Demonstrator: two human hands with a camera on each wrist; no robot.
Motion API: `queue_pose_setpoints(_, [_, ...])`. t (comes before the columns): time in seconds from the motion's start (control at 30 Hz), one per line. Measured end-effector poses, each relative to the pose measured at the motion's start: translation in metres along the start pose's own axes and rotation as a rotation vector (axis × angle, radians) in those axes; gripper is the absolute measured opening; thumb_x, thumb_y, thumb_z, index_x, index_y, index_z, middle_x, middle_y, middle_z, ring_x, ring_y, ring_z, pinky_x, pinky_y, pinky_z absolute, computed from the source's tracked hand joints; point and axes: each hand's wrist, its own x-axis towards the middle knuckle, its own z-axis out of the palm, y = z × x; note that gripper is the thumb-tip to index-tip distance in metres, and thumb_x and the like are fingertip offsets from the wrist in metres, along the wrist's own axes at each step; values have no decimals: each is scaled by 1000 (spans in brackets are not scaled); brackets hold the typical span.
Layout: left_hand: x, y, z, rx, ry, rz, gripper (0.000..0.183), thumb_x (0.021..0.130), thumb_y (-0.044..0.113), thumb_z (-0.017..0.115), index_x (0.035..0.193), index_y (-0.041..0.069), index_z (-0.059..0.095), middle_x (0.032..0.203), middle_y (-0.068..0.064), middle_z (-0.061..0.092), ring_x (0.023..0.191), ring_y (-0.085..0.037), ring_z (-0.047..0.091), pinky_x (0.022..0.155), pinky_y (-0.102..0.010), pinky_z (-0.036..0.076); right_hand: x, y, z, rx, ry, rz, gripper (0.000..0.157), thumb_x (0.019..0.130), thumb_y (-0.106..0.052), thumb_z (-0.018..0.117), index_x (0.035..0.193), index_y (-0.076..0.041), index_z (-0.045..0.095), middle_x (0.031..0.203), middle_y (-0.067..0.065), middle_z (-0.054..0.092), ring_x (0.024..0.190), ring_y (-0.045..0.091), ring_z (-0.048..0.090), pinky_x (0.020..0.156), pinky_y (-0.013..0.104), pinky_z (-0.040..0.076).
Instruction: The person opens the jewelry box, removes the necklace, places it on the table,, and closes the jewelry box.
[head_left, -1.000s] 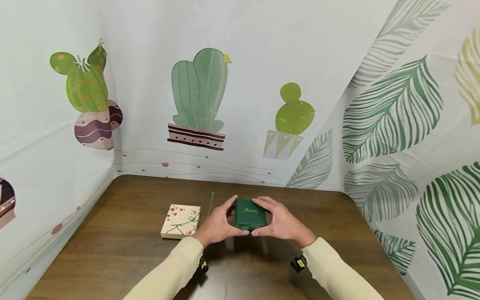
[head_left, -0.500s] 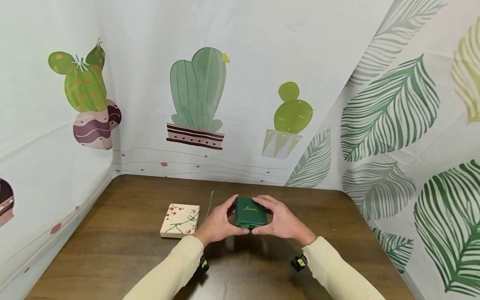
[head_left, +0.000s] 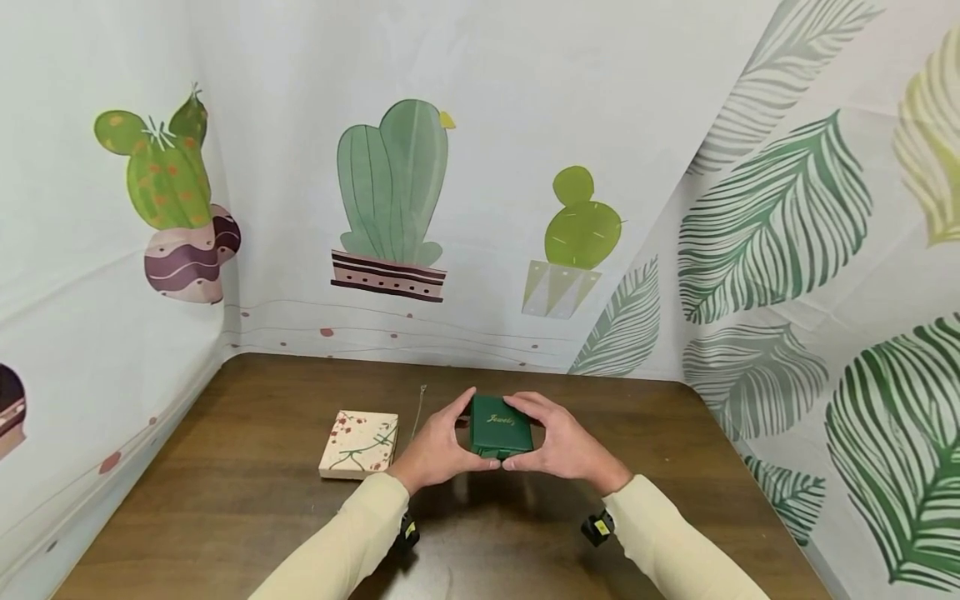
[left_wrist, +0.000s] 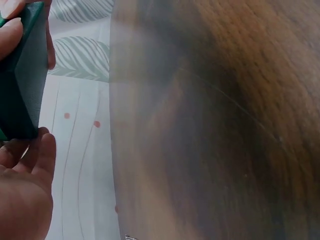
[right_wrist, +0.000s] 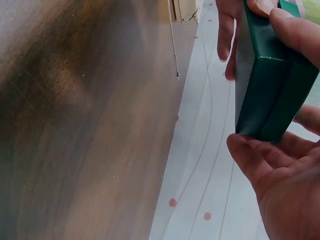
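A small dark green jewelry box (head_left: pixel 501 427), with gold "Jewelry" lettering on its lid, is held between both hands at the middle of the table. My left hand (head_left: pixel 437 447) grips its left side, the thumb along the near edge. From the right, my right hand (head_left: pixel 564 442) grips it the same way, and the two thumb tips nearly meet at the front. In the right wrist view the jewelry box (right_wrist: pixel 272 85) appears closed and raised above the table, fingertips under its lower corner. The left wrist view catches only part of the jewelry box (left_wrist: pixel 25 75).
A cream box with red blossoms and green branches (head_left: pixel 360 443) lies left of my left hand. Between them a thin chain (head_left: pixel 418 412) stretches on the brown wooden table (head_left: pixel 247 467). Curtains printed with cacti and leaves (head_left: pixel 480 167) enclose the back and sides.
Both hands keep their grip on the jewelry box, which stays almost in place. Only the head view shifts very slightly.
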Motion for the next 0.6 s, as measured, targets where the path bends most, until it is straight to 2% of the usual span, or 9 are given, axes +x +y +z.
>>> queue_pose_setpoints(0.17, [-1,-3,1,-9,11,6,118,74,36,96,165,8,26,150,-12,56,128,-27,63,108,-46,53,0,0,-1,35,3,15,91,76,-38,93,153,-13,52,154,5,51,129,24,57,102,54,54])
queue_pose_setpoints(0.37, [-1,-8,3,-22,32,32,114,73,32,97,163,5,32,154,-13,55,131,-27,62,110,-47,51,0,3,-2,9,8,30,90,76,-37,94,153,-14,53,154,3,51,128,22,57,100,41,56])
queue_pose_setpoints(0.47, [0,-8,3,-24,43,41,113,72,32,97,162,4,35,155,-15,54,133,-28,62,112,-49,50,1,4,-3,-5,17,23,90,76,-34,94,153,-14,53,153,2,52,128,22,57,101,41,56])
queue_pose_setpoints(0.6, [1,-8,2,-14,42,35,112,72,33,97,161,3,36,155,-16,55,133,-28,62,112,-49,50,2,4,-5,-14,18,14,90,76,-37,94,153,-14,53,153,3,52,129,23,57,102,48,55])
